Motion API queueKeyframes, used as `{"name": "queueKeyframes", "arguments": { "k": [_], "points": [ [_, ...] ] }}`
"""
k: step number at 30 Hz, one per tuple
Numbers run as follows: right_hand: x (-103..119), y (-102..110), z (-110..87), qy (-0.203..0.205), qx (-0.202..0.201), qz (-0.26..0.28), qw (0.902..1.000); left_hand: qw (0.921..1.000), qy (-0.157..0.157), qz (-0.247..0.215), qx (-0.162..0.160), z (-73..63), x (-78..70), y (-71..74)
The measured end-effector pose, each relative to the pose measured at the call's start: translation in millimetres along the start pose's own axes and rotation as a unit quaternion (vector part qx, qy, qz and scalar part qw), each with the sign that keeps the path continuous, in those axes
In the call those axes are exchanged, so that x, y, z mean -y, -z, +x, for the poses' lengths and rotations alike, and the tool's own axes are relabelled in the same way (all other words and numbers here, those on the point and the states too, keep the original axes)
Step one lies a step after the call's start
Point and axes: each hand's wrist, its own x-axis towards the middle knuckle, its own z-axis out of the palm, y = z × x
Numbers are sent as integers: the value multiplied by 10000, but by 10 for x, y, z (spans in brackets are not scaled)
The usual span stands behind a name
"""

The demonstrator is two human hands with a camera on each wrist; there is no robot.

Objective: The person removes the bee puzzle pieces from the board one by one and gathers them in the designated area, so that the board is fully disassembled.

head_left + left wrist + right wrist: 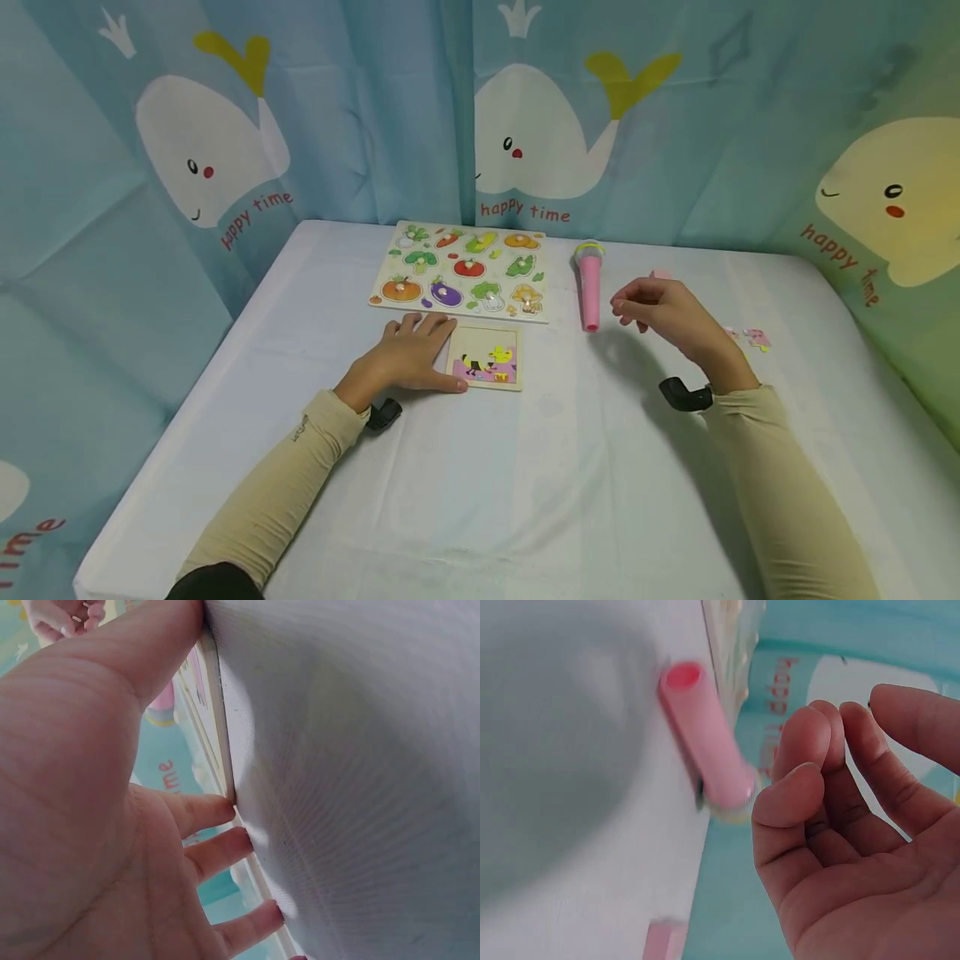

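Square puzzle (486, 358), face up, edge against left hand (411, 354)

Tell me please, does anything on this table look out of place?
Mildly: pink pieces lie loose on the right, apart from the small puzzle, whose upper part looks bare. I see nothing spilled.

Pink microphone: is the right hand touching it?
Apart. The head view shows a strip of white tablecloth between the pink microphone and the right hand.
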Motion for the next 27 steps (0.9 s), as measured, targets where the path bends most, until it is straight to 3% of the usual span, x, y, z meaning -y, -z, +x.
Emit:
{"name": "queueKeyframes", "arguments": {
  "k": [15,27],
  "points": [
    [339,-504,256,95,642,-338,9973,10000,38,-3,21,4,0,2],
    [387,-912,408,648,938,-492,9923,10000,58,-27,7,6,-1,6]
  ]
}}
